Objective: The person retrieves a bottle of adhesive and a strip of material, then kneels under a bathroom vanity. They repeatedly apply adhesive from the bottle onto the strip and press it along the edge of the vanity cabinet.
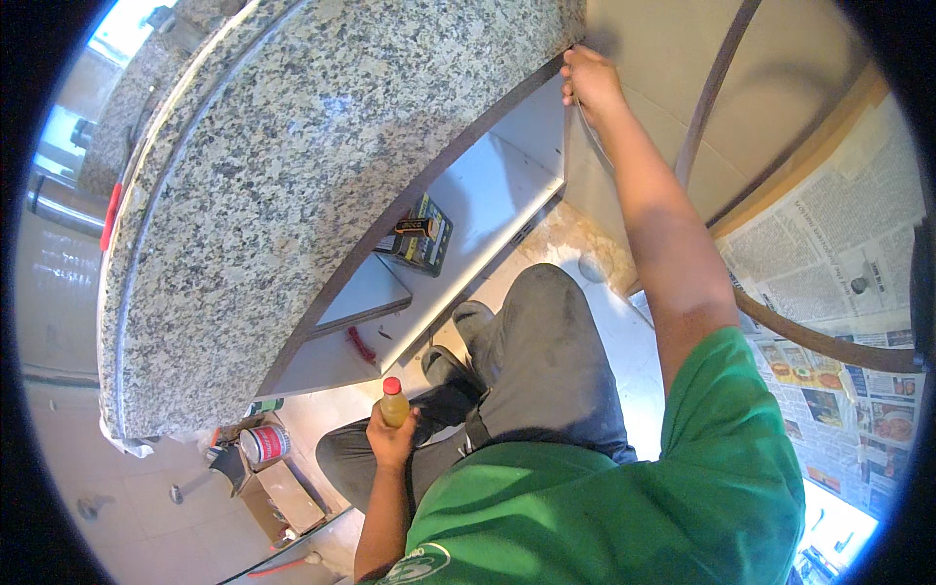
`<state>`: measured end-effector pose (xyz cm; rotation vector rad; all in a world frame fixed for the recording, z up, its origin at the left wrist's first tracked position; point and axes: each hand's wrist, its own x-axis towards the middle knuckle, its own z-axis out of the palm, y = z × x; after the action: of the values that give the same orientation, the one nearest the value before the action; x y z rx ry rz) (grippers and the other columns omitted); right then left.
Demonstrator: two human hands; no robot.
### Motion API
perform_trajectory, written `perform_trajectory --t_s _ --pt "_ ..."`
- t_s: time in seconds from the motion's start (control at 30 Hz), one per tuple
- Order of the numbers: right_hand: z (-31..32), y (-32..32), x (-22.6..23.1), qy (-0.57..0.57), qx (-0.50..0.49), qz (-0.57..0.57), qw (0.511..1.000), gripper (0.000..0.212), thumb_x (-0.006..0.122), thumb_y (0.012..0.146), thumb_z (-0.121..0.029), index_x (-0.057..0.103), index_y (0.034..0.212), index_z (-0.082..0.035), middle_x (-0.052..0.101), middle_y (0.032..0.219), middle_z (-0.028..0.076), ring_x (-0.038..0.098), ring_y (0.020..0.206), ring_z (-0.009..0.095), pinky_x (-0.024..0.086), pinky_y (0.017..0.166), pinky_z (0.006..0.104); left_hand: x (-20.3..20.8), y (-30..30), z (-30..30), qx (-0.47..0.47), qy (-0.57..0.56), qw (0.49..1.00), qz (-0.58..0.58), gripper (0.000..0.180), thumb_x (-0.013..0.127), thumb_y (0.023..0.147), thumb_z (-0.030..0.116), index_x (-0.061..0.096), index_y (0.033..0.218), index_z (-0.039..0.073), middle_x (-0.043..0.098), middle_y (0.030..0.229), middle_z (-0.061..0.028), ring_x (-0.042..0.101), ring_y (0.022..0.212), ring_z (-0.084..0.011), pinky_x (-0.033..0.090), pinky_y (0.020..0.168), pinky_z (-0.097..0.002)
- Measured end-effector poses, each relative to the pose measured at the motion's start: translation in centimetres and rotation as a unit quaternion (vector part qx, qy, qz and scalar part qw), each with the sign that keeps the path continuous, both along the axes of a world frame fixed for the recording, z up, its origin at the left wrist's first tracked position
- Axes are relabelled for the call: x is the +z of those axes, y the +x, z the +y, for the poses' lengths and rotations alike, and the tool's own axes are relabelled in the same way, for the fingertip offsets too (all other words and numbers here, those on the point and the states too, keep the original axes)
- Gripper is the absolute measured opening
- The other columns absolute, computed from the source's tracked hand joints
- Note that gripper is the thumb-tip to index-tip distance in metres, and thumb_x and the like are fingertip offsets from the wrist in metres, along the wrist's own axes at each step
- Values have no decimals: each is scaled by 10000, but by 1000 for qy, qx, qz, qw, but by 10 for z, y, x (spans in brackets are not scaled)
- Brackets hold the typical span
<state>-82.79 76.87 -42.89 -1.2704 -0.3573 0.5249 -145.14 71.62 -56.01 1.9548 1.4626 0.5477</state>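
Our green T-shirt (604,497) is closest to us. If our left hand (392,444) goes loose, the small red-capped bottle (394,408) might slip and drop by our legs (556,361). We hold it with the fingers wrapped around its lower part, and its red top pokes up above them. Our right hand (593,83) is up by the corner of the granite countertop (292,195), fingers curled; we cannot tell if it pinches anything.

right hand (593,82) reaches high (arm (668,214) outstretched), left hand (392,443) curls low.
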Motion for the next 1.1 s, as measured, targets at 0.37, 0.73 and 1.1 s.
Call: perform_trajectory --t_s 0.37,0.73,1.1 --pt "-17 0 -13 21 20 -23 999 528 572 1033 -153 457 1522 9 581 950 55 466 555 131 427 480 307 -4 -3 1 1 1 1000 -13 446 897 781 247 654 1074 14 718 898 -94 661 796 -182 548 776 -336" --pt "-1 8 -17 -3 40 -19 999 623 596 1025 -167 357 1578 -11 554 979 49 455 600 101 388 488 276 8 3 -3 14 -13 999 -34 422 888 793 217 646 1068 10 711 891 -69 639 802 -152 538 780 -315" --pt "-15 17 -18 18 141 -31 989 763 632 951 -49 253 1613 -20 461 836 -2 423 599 72 312 448 202 -15 -9 2 9 -47 995 -84 404 876 809 225 650 1069 14 710 885 -75 642 807 -158 536 785 -325"
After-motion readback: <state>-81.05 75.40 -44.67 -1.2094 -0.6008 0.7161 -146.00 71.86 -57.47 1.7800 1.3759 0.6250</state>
